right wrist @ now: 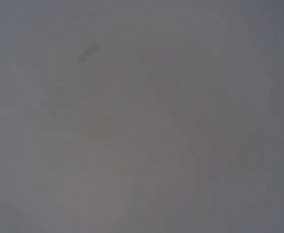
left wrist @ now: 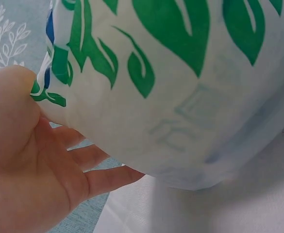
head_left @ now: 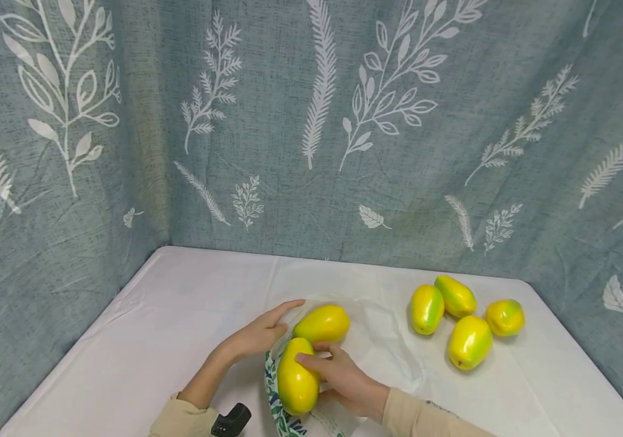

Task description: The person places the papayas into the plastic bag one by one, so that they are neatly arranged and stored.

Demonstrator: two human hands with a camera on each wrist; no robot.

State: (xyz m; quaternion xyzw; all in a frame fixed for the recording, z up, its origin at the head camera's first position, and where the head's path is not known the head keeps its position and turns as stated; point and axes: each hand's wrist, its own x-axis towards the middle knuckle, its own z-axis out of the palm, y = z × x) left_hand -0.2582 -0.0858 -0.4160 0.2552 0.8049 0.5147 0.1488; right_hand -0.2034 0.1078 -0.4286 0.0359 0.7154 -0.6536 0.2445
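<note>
In the head view a white plastic bag (head_left: 385,343) with a green and blue leaf print lies at the front middle of the table. My left hand (head_left: 259,334) holds its left edge; up close in the left wrist view, the thumb is at the rim of the printed bag (left wrist: 132,121) and the fingers pass behind it. My right hand (head_left: 347,379) grips a yellow mango (head_left: 297,376) at the bag's opening, thumb across its upper side. Just beyond it, another yellow mango (head_left: 325,323) lies in the bag. A pale blur fills the right wrist view, hiding the hand there.
Several yellow-green mangoes (head_left: 470,343) lie grouped on the right side of the white-covered table (head_left: 180,291). A blue-grey curtain (head_left: 279,121) with white plant prints hangs behind the table and along both sides.
</note>
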